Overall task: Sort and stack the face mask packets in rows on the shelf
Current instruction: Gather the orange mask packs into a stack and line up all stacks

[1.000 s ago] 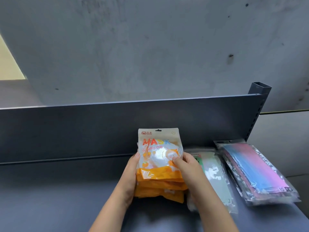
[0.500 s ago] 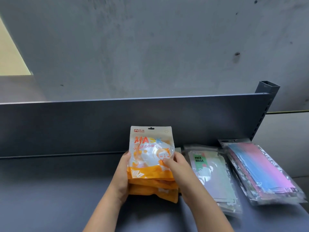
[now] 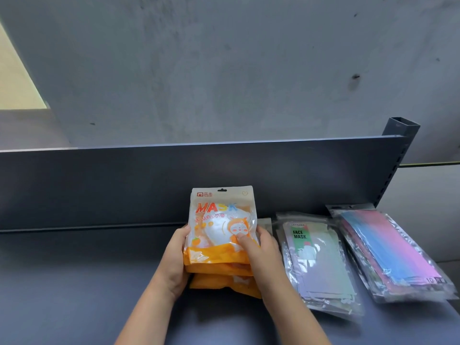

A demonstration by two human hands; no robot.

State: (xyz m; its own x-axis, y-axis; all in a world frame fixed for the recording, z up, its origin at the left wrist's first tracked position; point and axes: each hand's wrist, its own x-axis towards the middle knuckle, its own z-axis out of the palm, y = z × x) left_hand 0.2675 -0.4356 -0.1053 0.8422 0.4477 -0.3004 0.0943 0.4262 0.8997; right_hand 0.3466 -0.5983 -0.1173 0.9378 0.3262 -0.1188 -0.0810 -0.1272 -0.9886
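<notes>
Head view, looking down onto a dark grey shelf (image 3: pixel 74 282) with a low back panel (image 3: pixel 124 185); a bare concrete wall (image 3: pixel 224 70) rises behind it. An upright post (image 3: pixel 398 155) with slots stands at the panel's right end.

Orange mask packets (image 3: pixel 220 235): a small stack near the middle of the shelf, held between both hands. The front packet reads "MASK" and shows a cartoon figure. It is tilted up with its top edge close to the back panel. The lower packets fan out beneath it, orange bottoms showing towards the person. The stack's underside is hidden, so it is unclear whether it rests on the shelf or is lifted slightly off it.

Left hand (image 3: pixel 174 260): wrapped round the left edge of the stack, thumb on the front face, fingers curled behind and out of sight.

Right hand (image 3: pixel 261 255): clasps the right edge, thumb pressed across the front packet by the cartoon figure, fingers curled round the side.

Green FACE MASK packets (image 3: pixel 321 265): a flat pile in clear wrappers lying just beside the right hand, long side running front to back.

Pink-and-blue packets (image 3: pixel 393 250): a second flat pile further right, near the shelf's right end. It is angled slightly and sits next to the green pile.
</notes>
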